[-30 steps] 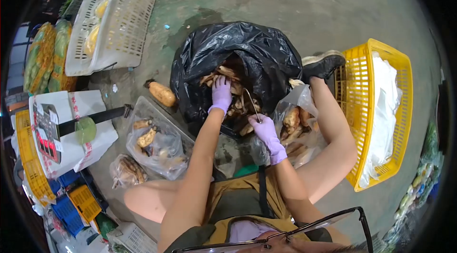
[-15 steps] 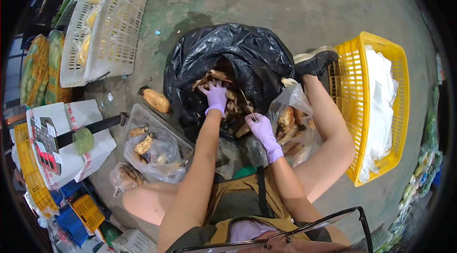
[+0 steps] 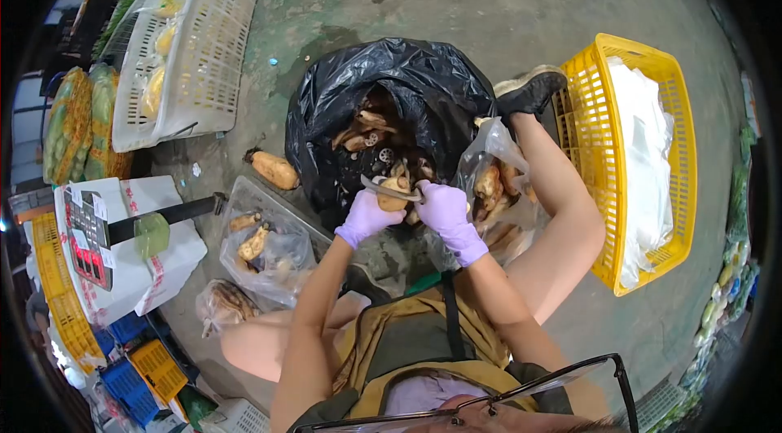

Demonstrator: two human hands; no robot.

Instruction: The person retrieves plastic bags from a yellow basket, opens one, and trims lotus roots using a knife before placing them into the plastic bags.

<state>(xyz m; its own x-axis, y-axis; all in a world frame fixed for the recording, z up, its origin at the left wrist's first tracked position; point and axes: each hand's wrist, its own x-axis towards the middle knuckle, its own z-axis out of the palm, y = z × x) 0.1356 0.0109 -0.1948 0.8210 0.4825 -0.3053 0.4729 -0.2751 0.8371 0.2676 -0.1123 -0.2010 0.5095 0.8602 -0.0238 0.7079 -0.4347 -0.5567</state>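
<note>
My left hand [image 3: 369, 218], in a purple glove, is closed round a pale piece of lotus root [image 3: 394, 198] above the near edge of the opening of a black plastic bag [image 3: 391, 62]. In my right hand [image 3: 445, 213], also gloved, is a knife [image 3: 379, 188], its blade pointing left across the held piece. Inside the black bag lie brown lotus roots [image 3: 358, 140] and cut pieces with round holes. Beside my right hand stands a clear plastic bag [image 3: 495, 144] with more lotus roots in it.
A lotus root [image 3: 274, 170] lies on the floor, left of the black bag. Closer in is a grey tray [image 3: 242, 189] with a clear bag [image 3: 285, 262] of roots. A yellow crate [image 3: 586, 164] stands right, a white crate [image 3: 213, 50] upper left, and a scale [image 3: 88, 237] left.
My left hand has come out of the black bag with a piece of lotus root. My right hand has brought the knife across to it, turning the blade leftward.
</note>
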